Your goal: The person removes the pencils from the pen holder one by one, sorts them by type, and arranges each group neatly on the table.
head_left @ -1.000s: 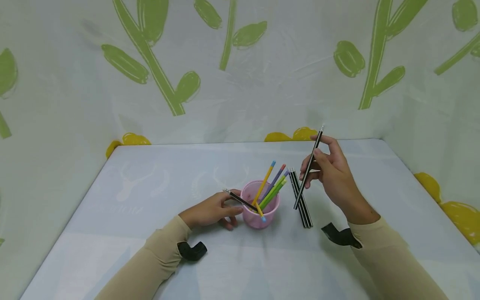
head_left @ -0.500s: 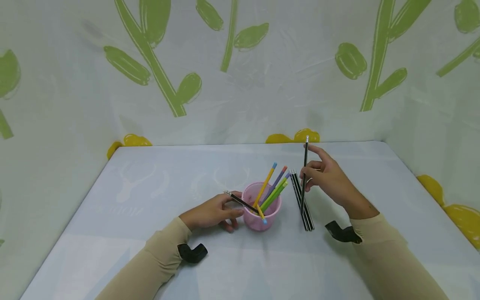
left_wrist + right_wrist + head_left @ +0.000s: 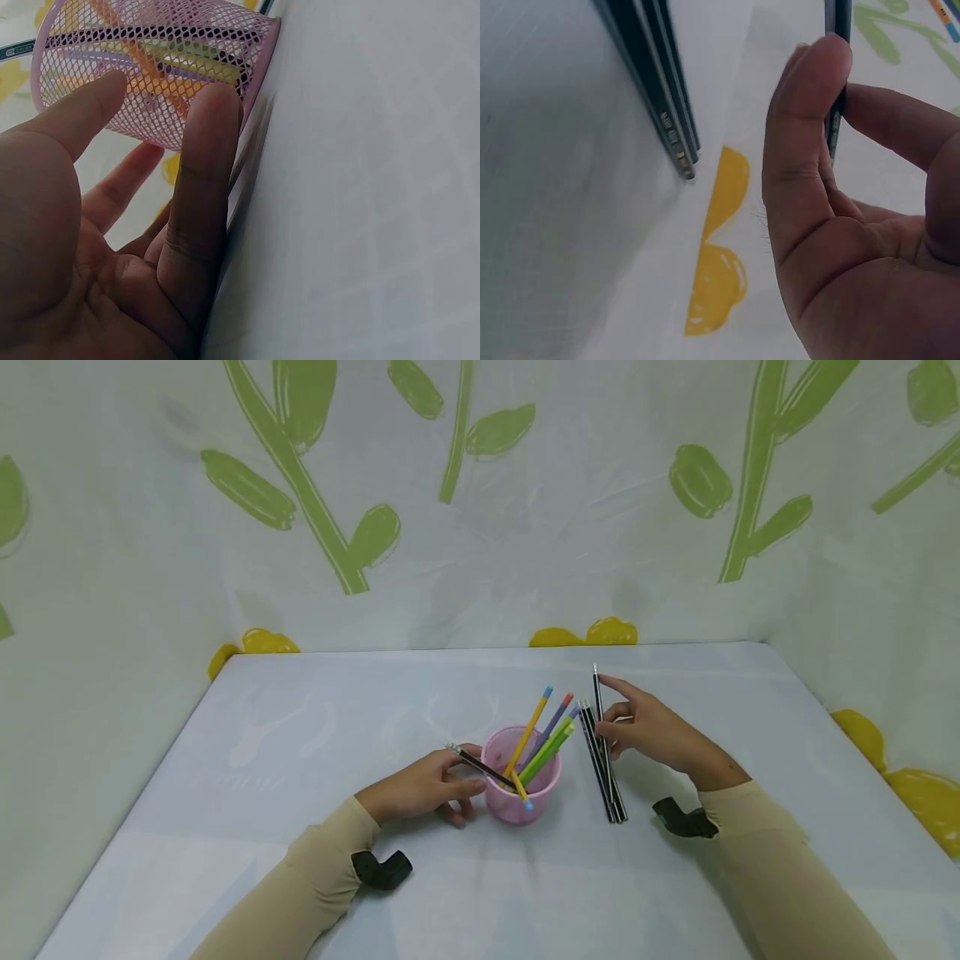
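Note:
A pink mesh pencil cup (image 3: 512, 810) stands mid-table, holding yellow (image 3: 531, 727), purple and green pencils (image 3: 547, 752). A black pencil (image 3: 477, 759) leans out over its left rim. Beside the cup is my left hand (image 3: 416, 787); its relaxed fingers rest against the mesh wall (image 3: 199, 15) in the left wrist view. My right hand (image 3: 656, 733) pinches another black pencil (image 3: 597, 689) between thumb and fingers, nearly upright, with the index finger near its top end. Under it several black pencils (image 3: 596, 767) lie side by side; whether the held one touches them I cannot tell.
The white table (image 3: 300, 710) meets a wall (image 3: 570, 535) printed with green leaves at the back. Side walls rise left and right. Black straps (image 3: 384, 868) hang from both sleeve cuffs.
My right hand has come down and left with the black pencil, whose lower end now overlaps the black pencils on the table. The left hand and cup have stayed put.

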Tool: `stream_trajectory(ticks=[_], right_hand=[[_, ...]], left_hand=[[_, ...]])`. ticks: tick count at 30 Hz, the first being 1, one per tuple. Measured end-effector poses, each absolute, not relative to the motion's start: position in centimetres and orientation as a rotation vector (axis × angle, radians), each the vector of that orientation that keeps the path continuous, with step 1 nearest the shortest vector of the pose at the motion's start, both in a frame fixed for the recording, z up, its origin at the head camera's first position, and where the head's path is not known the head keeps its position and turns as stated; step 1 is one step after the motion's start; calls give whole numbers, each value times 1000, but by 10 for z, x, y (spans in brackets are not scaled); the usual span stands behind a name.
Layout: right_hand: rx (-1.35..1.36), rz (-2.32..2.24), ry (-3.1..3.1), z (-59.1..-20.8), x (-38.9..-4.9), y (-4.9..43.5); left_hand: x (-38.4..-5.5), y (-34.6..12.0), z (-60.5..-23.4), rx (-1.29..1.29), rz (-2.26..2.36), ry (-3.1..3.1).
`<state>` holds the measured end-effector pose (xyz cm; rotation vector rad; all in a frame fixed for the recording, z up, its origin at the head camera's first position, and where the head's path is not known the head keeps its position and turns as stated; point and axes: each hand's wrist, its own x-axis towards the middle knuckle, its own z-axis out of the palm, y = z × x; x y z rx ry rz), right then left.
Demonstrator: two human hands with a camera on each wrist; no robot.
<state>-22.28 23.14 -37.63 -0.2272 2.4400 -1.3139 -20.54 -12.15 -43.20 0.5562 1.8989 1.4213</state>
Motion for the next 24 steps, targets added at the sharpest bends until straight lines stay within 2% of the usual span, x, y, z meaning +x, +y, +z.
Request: stream_trajectory(ticks=[24], right_hand=[[-193,-999,2507,-398,-229,243]], left_hand=[[-204,-121,-432,566,1424,1876]])
